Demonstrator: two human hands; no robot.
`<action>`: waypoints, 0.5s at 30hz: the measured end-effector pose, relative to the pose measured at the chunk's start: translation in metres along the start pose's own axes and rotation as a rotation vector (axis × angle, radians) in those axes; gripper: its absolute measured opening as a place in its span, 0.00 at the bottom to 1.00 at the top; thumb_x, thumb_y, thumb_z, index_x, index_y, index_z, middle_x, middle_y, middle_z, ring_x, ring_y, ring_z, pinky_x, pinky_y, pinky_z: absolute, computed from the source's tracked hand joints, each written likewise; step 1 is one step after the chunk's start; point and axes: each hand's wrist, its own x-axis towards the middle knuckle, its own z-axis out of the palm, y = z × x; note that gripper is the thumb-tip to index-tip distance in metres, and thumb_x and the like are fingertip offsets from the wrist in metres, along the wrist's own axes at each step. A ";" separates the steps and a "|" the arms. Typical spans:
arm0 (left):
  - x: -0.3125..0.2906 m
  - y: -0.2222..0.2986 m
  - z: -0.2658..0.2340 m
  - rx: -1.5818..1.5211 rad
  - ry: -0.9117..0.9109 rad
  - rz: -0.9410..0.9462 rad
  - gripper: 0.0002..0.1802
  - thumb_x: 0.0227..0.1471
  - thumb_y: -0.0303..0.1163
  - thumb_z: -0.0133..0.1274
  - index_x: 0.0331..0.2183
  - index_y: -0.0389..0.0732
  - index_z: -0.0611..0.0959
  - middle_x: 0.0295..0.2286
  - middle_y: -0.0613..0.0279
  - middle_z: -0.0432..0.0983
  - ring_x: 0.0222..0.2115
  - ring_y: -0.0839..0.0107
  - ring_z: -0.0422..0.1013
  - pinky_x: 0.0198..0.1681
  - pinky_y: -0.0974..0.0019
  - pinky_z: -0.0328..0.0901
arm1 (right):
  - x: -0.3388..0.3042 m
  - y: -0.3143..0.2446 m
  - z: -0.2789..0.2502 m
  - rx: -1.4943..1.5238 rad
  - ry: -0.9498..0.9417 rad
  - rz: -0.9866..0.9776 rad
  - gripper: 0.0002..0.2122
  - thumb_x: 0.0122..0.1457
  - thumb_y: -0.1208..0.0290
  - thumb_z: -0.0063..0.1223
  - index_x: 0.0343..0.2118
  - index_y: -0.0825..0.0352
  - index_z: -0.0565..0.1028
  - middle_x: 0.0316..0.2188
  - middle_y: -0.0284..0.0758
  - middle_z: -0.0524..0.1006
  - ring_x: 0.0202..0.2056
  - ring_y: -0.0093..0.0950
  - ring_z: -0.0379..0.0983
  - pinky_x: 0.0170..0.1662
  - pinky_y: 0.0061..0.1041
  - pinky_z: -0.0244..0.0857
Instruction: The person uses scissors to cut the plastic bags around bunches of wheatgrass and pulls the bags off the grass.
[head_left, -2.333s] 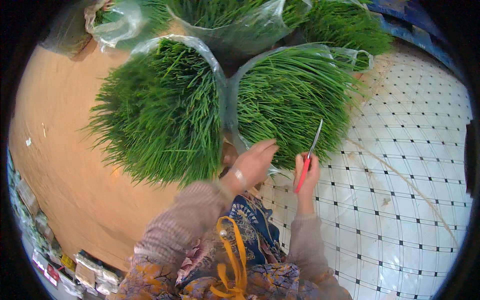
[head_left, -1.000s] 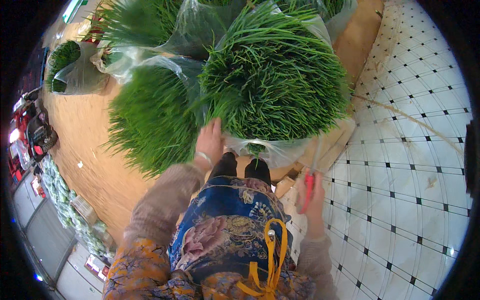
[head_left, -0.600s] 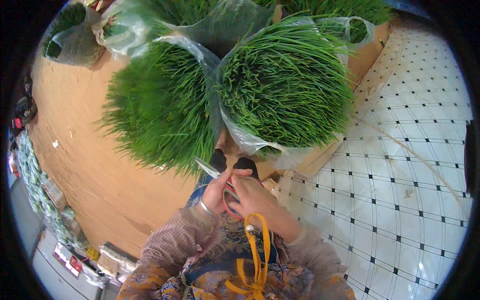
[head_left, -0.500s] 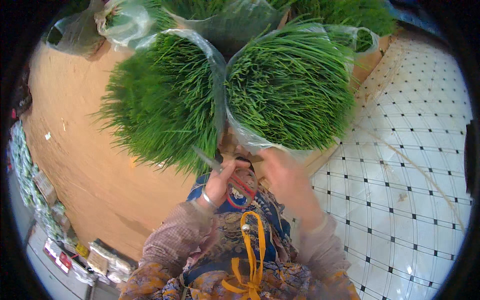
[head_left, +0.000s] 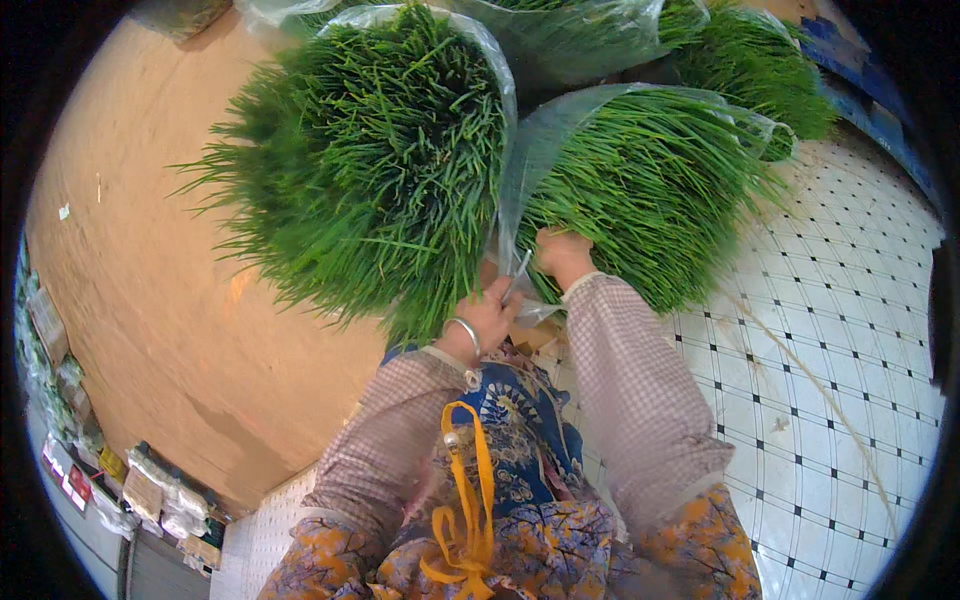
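Two big bundles of long, thin green leaves, like chives, stand close in front of me in clear plastic bags: the left bundle [head_left: 390, 170] and the right bundle [head_left: 645, 190]. At the gap between them, my left hand [head_left: 488, 315] is closed round a pair of scissors; only a metal blade [head_left: 518, 277] shows, pointing up beside the clear plastic bag [head_left: 513, 205]. My right hand [head_left: 562, 252] is closed at the near left edge of the right bundle, its fingers curled among leaves and plastic. What those fingers grip is hidden.
More bagged greens [head_left: 750, 65] stand behind. On the left lies a brown board-like surface [head_left: 140, 270], with packages [head_left: 165, 490] along its far left edge. White floor with small black squares [head_left: 810, 400] spreads on the right, crossed by a thin cord [head_left: 820, 385].
My right hand has moved up from the bag's lower rim into the right bundle's edge. My left hand has moved right and up with the scissors, whose red handles are now hidden. The view has shifted.
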 end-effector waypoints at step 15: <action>-0.008 0.005 -0.007 -0.034 0.055 0.128 0.13 0.50 0.42 0.42 0.33 0.43 0.69 0.31 0.43 0.67 0.28 0.45 0.67 0.31 0.50 0.63 | -0.010 0.033 0.040 0.269 -0.025 -0.103 0.14 0.53 0.65 0.34 0.39 0.62 0.69 0.38 0.44 0.72 0.41 0.40 0.68 0.43 0.37 0.60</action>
